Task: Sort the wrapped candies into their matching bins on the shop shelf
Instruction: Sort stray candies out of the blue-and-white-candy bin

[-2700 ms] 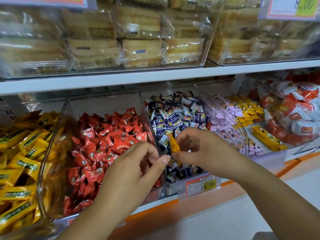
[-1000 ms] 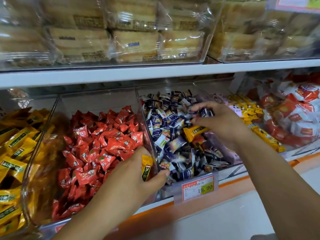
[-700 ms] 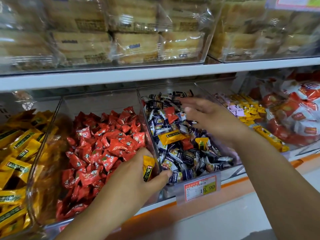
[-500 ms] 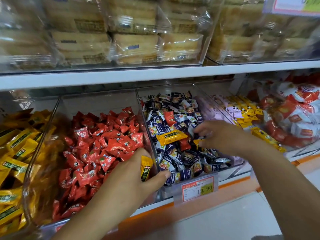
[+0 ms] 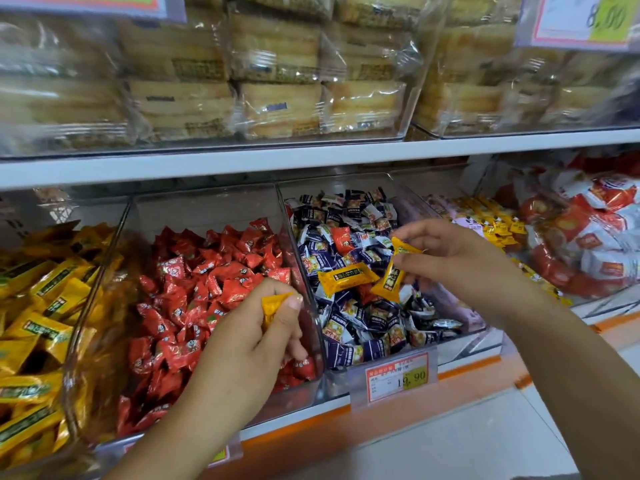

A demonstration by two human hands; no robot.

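Stray yellow candies in hand at the blue-candy bin (image 5: 346, 187).
Right hand (image 5: 453, 265) fingertips pinch a hanging yellow candy (image 5: 390, 280) above the bin; a loose yellow candy (image 5: 344, 278) lies on its pile. Left hand (image 5: 247, 344) fingers clamp a crumpled yellow candy (image 5: 273, 304) over the red-candy bin (image 5: 207, 211).

Right hand (image 5: 460, 261) now above the blue-candy pile (image 5: 349, 317), yellow candies (image 5: 389, 282) between its fingers (image 5: 417, 232).

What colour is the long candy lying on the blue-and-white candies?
The long wrapped candy is yellow-orange with a dark label; head view.
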